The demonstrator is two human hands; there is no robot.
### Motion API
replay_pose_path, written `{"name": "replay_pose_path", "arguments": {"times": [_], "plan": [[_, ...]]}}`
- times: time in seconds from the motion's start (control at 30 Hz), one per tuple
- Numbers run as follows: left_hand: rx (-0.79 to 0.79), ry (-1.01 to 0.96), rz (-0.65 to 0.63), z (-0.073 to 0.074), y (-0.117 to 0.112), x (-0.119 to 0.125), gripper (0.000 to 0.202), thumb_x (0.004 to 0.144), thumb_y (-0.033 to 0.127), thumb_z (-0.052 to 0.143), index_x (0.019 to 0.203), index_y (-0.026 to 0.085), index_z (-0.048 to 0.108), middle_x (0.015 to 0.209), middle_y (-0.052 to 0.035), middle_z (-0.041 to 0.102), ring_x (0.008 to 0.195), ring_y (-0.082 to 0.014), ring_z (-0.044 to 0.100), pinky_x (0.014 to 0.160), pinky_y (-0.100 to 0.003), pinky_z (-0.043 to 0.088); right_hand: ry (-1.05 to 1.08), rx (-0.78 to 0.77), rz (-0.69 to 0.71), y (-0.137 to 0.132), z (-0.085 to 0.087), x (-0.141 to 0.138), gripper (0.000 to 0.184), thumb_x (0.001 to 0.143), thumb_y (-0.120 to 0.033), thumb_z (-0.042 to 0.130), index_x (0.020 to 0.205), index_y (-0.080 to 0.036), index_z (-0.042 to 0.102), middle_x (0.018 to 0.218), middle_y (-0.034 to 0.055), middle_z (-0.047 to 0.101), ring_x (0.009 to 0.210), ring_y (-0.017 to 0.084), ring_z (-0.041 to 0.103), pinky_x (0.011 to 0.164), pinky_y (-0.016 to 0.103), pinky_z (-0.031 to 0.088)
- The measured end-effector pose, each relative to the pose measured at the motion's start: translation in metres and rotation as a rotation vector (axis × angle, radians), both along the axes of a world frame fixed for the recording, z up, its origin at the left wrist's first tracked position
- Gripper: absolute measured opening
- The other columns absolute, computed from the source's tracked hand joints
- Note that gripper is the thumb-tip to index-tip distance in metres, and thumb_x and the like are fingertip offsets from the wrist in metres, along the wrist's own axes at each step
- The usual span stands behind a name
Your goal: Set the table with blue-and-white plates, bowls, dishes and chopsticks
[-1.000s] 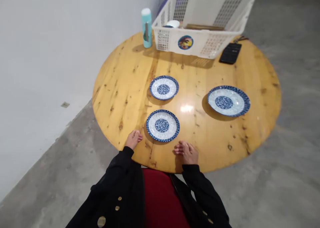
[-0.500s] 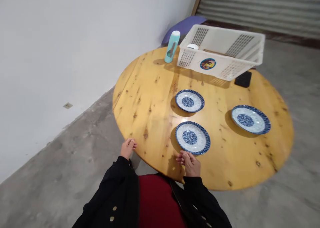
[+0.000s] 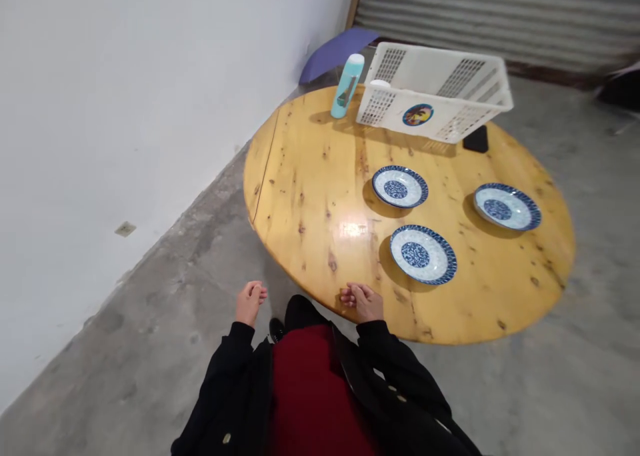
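Observation:
My left hand (image 3: 250, 301) hangs over the concrete floor, just off the left of the round wooden table (image 3: 310, 176), its fingers loosely curled with nothing in them. At the table's near edge rests my right hand (image 3: 361, 301), fingers curled together and holding nothing. Three blue-and-white patterned plates lie on the table. The nearest plate (image 3: 423, 254) is a little beyond and to the right of my right hand. A second plate (image 3: 400, 186) is behind it. The third plate (image 3: 507, 206) sits at the right.
A white plastic basket (image 3: 435, 99) stands at the table's far side with a teal bottle (image 3: 347, 86) to its left and a black flat object (image 3: 476, 139) to its right. A white wall runs along the left. A purple sheet (image 3: 335, 49) leans by a shutter.
The view has swung left around the table. My left hand has come off the table edge and is over the floor. My right hand stays at the edge, the plates now to its right.

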State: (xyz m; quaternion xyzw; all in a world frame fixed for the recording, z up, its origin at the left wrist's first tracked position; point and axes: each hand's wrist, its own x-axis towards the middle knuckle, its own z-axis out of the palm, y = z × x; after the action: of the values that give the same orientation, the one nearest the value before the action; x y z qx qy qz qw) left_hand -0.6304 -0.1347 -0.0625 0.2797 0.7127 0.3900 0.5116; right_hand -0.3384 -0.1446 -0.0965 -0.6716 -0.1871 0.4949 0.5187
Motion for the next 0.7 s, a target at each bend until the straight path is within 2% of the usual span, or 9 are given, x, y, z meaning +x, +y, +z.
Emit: {"name": "replay_pose_path", "arguments": {"times": [0.13,0.27,0.37,0.53,0.63,0.7], "plan": [[0.017,-0.019,-0.082,-0.003,0.023,-0.018,0.046,0.066,0.057,0.068,0.088,0.017,0.067,0.080,-0.0085,0.073,0.072,-0.0187,0.070,0.065,-0.028,0.052,0.018,-0.008,-0.076,0.029,-0.001,-0.010,0.039,0.055,-0.047,0.080,0.073,-0.015,0.065,0.056,0.0029,0.068,0.043,0.013,0.061,0.040,0.021,0.046],[0.047,0.016,-0.145,-0.008,0.070,-0.034,0.047,0.068,0.056,0.066,0.092,0.017,0.067,0.083,-0.0087,0.074,0.075,-0.0191,0.071,0.067,-0.029,0.054,0.002,0.024,-0.180,0.090,0.010,-0.005,0.027,0.064,-0.037,0.075,0.072,-0.014,0.063,0.056,0.0026,0.067,0.042,0.012,0.060,0.040,0.019,0.046],[0.081,0.030,-0.245,-0.007,0.123,-0.031,0.046,0.069,0.056,0.066,0.093,0.017,0.066,0.085,-0.0085,0.074,0.076,-0.0195,0.071,0.067,-0.029,0.055,-0.001,0.045,-0.336,0.147,0.020,0.020,0.019,0.072,-0.030,0.071,0.074,-0.016,0.058,0.057,-0.0010,0.066,0.041,0.010,0.059,0.038,0.018,0.047],[0.098,0.005,-0.412,0.008,0.214,-0.010,0.048,0.068,0.057,0.069,0.093,0.016,0.067,0.084,-0.0087,0.073,0.075,-0.0191,0.070,0.068,-0.030,0.055,-0.090,0.026,-0.588,0.233,0.024,0.075,0.016,0.084,-0.027,0.064,0.081,-0.019,0.051,0.055,-0.0071,0.061,0.038,0.009,0.057,0.035,0.017,0.045],[0.056,-0.032,-0.497,0.012,0.262,-0.001,0.050,0.067,0.057,0.071,0.094,0.016,0.067,0.086,-0.0090,0.073,0.075,-0.0181,0.069,0.067,-0.029,0.054,-0.165,-0.047,-0.675,0.272,0.020,0.106,0.021,0.086,-0.030,0.065,0.081,-0.020,0.047,0.051,-0.0091,0.056,0.038,0.010,0.057,0.036,0.017,0.045],[0.035,-0.058,-0.549,0.010,0.289,0.005,0.051,0.068,0.058,0.071,0.096,0.015,0.067,0.087,-0.0091,0.072,0.075,-0.0169,0.068,0.067,-0.028,0.054,-0.225,-0.007,-0.660,0.288,0.016,0.125,0.024,0.087,-0.032,0.066,0.080,-0.020,0.046,0.048,-0.0099,0.053,0.037,0.011,0.057,0.036,0.017,0.043]]}}
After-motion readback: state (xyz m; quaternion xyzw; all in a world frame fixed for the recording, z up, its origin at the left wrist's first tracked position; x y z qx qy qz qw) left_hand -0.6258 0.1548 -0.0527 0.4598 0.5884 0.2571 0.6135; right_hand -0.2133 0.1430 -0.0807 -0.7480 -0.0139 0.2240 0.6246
